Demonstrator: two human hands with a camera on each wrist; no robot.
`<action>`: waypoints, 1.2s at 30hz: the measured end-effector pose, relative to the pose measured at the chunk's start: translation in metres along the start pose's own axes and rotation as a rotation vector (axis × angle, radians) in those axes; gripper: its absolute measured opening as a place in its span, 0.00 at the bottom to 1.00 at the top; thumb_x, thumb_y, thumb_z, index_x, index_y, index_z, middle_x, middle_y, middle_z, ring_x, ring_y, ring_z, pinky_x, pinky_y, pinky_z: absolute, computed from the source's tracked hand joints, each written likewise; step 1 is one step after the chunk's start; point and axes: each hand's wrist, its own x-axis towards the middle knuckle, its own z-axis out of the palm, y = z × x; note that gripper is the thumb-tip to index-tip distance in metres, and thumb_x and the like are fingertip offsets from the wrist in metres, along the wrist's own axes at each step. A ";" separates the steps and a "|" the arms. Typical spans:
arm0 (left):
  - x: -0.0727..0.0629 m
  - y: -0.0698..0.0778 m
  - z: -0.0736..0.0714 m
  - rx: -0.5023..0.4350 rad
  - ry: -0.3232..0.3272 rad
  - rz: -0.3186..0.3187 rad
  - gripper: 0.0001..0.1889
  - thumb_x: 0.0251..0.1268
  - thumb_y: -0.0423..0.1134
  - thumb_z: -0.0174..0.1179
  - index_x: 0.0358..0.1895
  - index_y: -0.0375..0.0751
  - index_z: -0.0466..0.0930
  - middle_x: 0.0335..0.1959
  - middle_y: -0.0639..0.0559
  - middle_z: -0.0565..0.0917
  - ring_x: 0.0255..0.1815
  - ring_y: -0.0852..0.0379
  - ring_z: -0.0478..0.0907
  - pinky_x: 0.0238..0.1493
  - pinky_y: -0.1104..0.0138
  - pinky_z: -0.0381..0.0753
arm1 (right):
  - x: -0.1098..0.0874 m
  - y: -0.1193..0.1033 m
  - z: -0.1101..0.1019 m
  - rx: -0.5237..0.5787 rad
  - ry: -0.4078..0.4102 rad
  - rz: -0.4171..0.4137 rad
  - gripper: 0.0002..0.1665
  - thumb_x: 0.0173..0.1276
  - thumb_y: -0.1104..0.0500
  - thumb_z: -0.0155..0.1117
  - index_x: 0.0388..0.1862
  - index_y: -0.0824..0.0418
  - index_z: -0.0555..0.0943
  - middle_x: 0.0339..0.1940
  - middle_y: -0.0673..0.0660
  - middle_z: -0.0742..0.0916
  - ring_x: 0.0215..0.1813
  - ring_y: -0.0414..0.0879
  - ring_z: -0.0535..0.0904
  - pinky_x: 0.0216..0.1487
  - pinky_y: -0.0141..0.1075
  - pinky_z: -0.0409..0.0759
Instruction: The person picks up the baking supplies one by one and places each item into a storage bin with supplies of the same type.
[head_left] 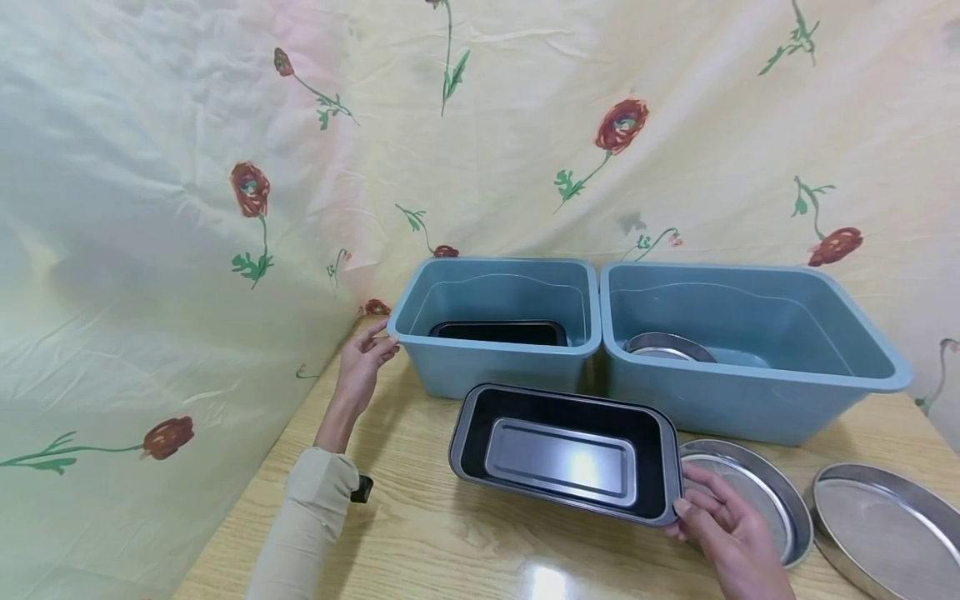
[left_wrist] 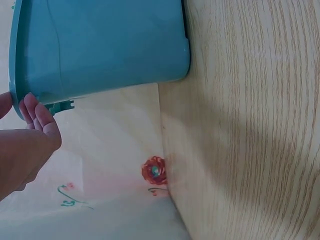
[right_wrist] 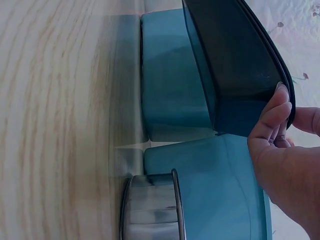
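My right hand (head_left: 723, 529) grips a dark loaf pan (head_left: 562, 458) by the rim at its right end, thumb on top and fingers beneath. The loaf pan is tilted, held above the table in front of the bins; its dark underside (right_wrist: 240, 55) shows in the right wrist view. My left hand (head_left: 363, 362) holds the rim at the near left corner of the left blue bin (head_left: 495, 346), with fingers under the rim (left_wrist: 42, 117). Inside that bin lies another dark loaf pan (head_left: 502, 332), partly hidden by the front wall.
Right beside it stands a second blue bin (head_left: 750, 392) with a round metal pan (head_left: 670, 344) inside. Two round metal pans, one nearer (head_left: 750, 479) and one farther right (head_left: 892, 525), are on the wooden table (head_left: 420, 533). A flowered cloth (head_left: 487, 150) hangs behind.
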 end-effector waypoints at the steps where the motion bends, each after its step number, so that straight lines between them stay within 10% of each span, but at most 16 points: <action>1: 0.000 0.000 0.000 -0.002 0.000 0.000 0.24 0.75 0.27 0.58 0.71 0.25 0.70 0.36 0.55 0.83 0.37 0.62 0.82 0.50 0.69 0.80 | 0.000 0.000 0.000 0.002 -0.003 -0.005 0.34 0.73 0.82 0.47 0.58 0.47 0.83 0.38 0.59 0.89 0.31 0.46 0.85 0.34 0.34 0.85; 36: 0.000 -0.002 -0.001 -0.024 -0.007 0.028 0.22 0.75 0.25 0.58 0.69 0.25 0.72 0.32 0.56 0.84 0.37 0.59 0.82 0.47 0.70 0.80 | 0.014 -0.025 0.015 -0.127 0.003 0.003 0.25 0.77 0.76 0.52 0.59 0.49 0.78 0.40 0.57 0.89 0.33 0.47 0.82 0.35 0.33 0.83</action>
